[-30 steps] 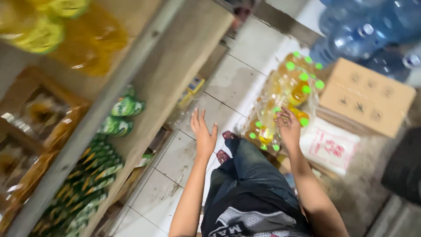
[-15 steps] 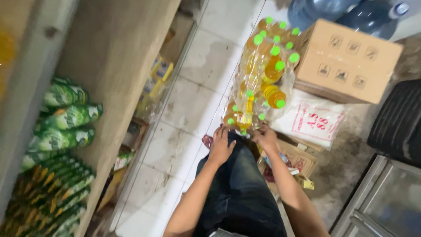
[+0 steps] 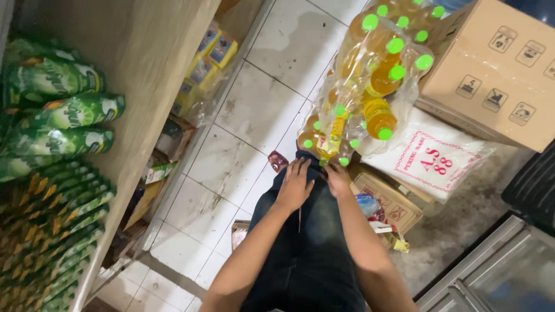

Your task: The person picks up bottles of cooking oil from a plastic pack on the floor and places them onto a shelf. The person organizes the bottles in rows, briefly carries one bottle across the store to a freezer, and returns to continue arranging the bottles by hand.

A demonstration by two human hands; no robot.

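My left hand (image 3: 295, 185) lies flat on my dark jeans at the knee, fingers spread, holding nothing. My right hand (image 3: 336, 177) reaches to the lower edge of a plastic-wrapped pack of yellow oil bottles with green caps (image 3: 370, 86) that stands on the floor just ahead of my knees; its fingers touch the wrap near the lowest caps, and whether they grip it I cannot tell.
A wooden shelf (image 3: 144, 69) runs along the left with green packets (image 3: 63, 121) stacked on it and yellow packs (image 3: 205, 63) beneath. A cardboard box (image 3: 497, 75) and a white sack (image 3: 433, 156) sit at right. White floor tiles (image 3: 254, 110) lie between. A metal case edge (image 3: 485, 260) is lower right.
Both hands have come down from the air toward my knees and the bottle pack. The view has swung downward and closer to the floor.
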